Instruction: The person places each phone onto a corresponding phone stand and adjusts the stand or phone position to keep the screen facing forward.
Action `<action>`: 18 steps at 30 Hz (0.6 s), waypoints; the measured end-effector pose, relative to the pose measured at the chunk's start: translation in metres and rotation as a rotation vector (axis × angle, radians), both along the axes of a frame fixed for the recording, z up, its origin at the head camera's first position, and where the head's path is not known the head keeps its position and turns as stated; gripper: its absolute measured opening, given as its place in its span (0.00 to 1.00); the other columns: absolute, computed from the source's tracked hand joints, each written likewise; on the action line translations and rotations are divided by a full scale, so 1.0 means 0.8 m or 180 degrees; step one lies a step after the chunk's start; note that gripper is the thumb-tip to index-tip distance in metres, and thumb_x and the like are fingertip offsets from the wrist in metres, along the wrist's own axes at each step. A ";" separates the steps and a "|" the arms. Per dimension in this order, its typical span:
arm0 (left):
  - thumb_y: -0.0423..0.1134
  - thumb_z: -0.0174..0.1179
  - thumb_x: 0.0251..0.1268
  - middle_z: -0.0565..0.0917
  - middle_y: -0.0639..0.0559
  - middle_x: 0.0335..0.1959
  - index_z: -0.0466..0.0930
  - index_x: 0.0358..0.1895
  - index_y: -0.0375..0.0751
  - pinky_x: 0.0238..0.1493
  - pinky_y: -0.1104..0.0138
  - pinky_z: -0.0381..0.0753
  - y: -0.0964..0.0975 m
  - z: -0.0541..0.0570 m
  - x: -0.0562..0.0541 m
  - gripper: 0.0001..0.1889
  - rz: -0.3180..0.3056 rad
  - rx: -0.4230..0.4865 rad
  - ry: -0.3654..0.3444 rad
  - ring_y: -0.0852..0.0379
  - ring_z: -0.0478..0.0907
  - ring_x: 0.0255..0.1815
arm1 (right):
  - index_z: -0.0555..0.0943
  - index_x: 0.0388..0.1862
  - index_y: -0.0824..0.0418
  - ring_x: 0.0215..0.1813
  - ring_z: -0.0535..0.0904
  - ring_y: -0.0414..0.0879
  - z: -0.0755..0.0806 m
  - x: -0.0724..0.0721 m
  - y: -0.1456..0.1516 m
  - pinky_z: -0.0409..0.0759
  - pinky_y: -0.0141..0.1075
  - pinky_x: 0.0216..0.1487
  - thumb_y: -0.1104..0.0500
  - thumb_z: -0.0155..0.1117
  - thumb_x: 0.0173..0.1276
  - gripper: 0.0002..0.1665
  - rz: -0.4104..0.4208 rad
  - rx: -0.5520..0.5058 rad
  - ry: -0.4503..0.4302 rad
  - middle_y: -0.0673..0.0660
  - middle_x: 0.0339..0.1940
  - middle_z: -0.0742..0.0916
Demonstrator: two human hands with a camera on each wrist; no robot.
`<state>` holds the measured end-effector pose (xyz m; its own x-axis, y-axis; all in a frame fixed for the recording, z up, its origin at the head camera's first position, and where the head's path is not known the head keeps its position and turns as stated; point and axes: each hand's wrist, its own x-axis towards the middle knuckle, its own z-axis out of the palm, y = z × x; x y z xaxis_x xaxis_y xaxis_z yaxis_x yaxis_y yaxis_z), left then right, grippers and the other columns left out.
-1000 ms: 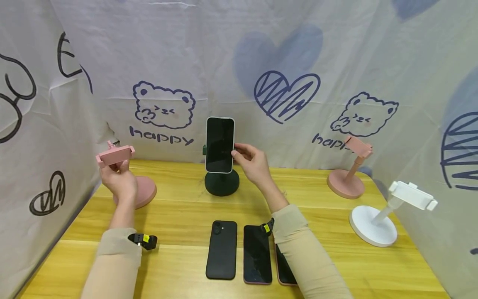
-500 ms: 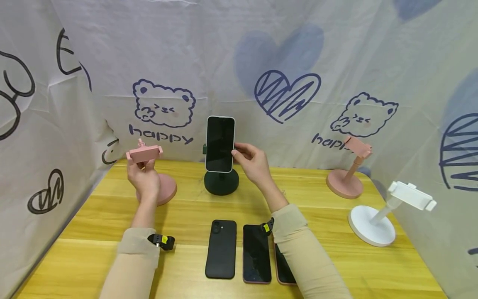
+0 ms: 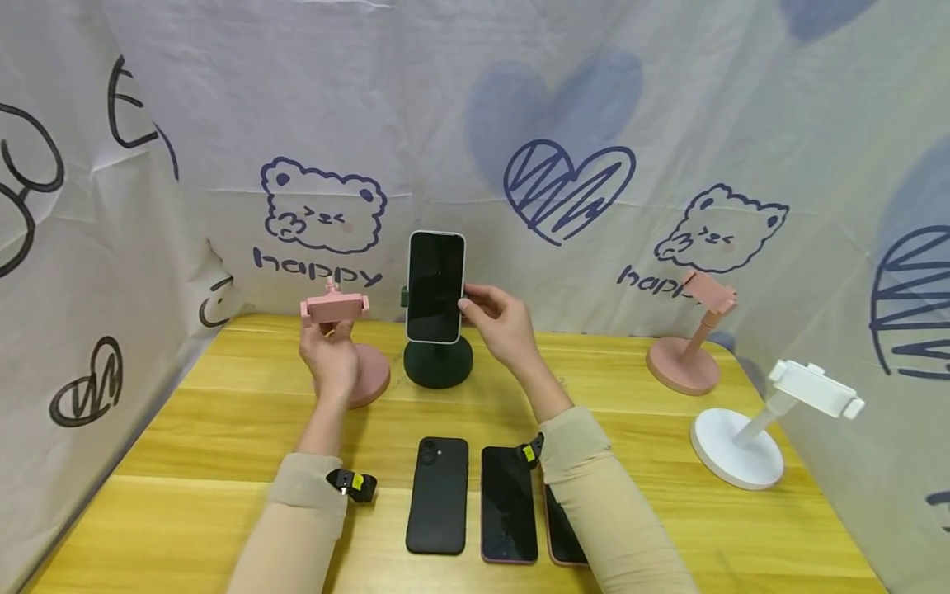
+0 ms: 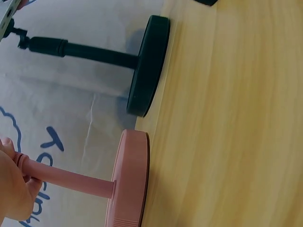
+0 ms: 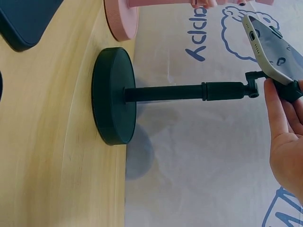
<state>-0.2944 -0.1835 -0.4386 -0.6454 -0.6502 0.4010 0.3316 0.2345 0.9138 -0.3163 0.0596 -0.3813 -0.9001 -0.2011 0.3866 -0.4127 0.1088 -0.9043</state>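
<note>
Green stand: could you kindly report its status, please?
Left hand grips pink stand; right hand at phone. Phone on green stand, screen outward. Pink stand close beside.

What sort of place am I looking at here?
Probably a small staged tabletop booth: a wood-grain table, a creased, doodle-printed backdrop on three sides, and four phone stands set out on top.

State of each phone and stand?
White-edged phone: upright, screen dark
Green phone stand: upright, phone at holder
Left pink phone stand: phoneless, gripped by left hand
Right pink phone stand: phoneless
White phone stand: phoneless
Black phone: flat, back up
Middle phone: screen up, dark
Rightmost phone: screen up, part hidden by sleeve
</note>
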 end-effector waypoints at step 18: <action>0.33 0.65 0.70 0.79 0.34 0.60 0.76 0.72 0.43 0.59 0.50 0.83 -0.002 -0.002 -0.006 0.27 -0.0297 -0.0652 -0.0260 0.39 0.83 0.54 | 0.81 0.66 0.67 0.53 0.87 0.57 0.002 0.008 -0.009 0.87 0.48 0.56 0.59 0.65 0.78 0.22 -0.0245 0.0052 0.0139 0.63 0.59 0.88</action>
<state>-0.2995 -0.1850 -0.4404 -0.7346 -0.4967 0.4623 0.2874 0.3895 0.8750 -0.3101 0.0522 -0.3794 -0.8955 -0.1386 0.4230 -0.4415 0.1564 -0.8835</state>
